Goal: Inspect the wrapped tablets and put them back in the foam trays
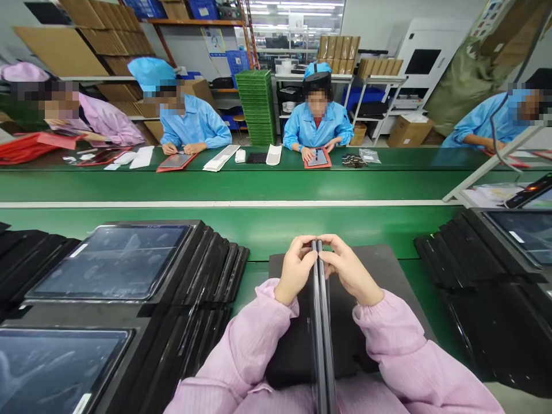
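Two thin dark tablets stand on edge side by side, screens and backs vertical, in front of my body: a left tablet (318,333) and a right tablet (327,333). My left hand (296,265) wraps the far top corner of the left one, thumb and fingers closed on it. On the other side, my right hand (348,269) grips the far corner of the right one in the same way. The two tablets' edges lie together, with a narrow line between them. Beneath them is a black mat (295,345) on the green bench.
Stacked black trays with film-covered tablets (116,261) stand at left; another tray stack (470,259) is at right. Beyond the green conveyor (215,187), several co-workers in blue or pink sit at a bench; one handles a tablet on a red pad (318,158). A metal frame (487,164) slants at right.
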The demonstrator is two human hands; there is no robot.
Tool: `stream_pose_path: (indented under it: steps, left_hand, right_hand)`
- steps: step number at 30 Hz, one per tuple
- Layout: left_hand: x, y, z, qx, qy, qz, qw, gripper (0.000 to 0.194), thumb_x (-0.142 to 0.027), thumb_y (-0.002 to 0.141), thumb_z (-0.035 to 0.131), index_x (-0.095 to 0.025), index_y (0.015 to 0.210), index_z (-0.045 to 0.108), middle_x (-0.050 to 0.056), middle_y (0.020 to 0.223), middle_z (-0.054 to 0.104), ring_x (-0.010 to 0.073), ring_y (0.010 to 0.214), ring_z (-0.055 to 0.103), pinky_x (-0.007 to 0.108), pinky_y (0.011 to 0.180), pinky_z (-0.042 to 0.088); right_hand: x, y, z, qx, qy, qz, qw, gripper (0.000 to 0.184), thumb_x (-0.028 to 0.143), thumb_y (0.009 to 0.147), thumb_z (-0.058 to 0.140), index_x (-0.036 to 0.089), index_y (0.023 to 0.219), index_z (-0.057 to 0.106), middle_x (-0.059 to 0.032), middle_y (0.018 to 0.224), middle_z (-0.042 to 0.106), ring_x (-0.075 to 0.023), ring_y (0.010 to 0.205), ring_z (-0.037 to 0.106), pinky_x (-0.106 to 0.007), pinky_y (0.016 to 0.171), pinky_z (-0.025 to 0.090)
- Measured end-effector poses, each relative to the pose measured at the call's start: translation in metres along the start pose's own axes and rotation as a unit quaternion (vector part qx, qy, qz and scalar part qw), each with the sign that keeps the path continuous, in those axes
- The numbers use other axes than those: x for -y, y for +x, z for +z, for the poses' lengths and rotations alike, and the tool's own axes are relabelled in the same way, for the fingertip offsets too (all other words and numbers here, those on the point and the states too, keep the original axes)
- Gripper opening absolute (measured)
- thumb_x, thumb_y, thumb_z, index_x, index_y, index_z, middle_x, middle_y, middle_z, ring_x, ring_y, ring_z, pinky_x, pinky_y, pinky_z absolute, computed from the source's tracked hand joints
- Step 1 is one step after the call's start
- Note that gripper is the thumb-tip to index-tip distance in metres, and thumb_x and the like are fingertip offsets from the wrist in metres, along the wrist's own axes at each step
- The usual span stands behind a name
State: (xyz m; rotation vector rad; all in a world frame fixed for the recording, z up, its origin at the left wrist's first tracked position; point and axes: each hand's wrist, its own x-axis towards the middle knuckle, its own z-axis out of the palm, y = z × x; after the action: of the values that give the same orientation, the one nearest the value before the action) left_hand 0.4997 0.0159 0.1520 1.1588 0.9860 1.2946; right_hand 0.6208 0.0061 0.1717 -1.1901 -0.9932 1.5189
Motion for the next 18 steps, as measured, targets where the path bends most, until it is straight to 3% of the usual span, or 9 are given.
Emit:
stream_pose_path:
  steps: [18]
  left_hand:
    - [-0.0056,-0.0007,-0.0007,0.003,0.015,-0.018,1.000,0.022,-0.018,0.063,0.053,-0.019,0.084,0.060,0.001,0.085,0.059,0.0170,0.080,0.062,0.032,0.076,0.052]
  right_hand:
    - [-0.0019,-0.0015,0.0014,0.017,-0.031,-0.006,0.999,0.030,0.024,0.065,0.056,0.022,0.094,0.051,0.0061,0.065,0.054,-0.0086,0.046,0.049,-0.022,0.043,0.043]
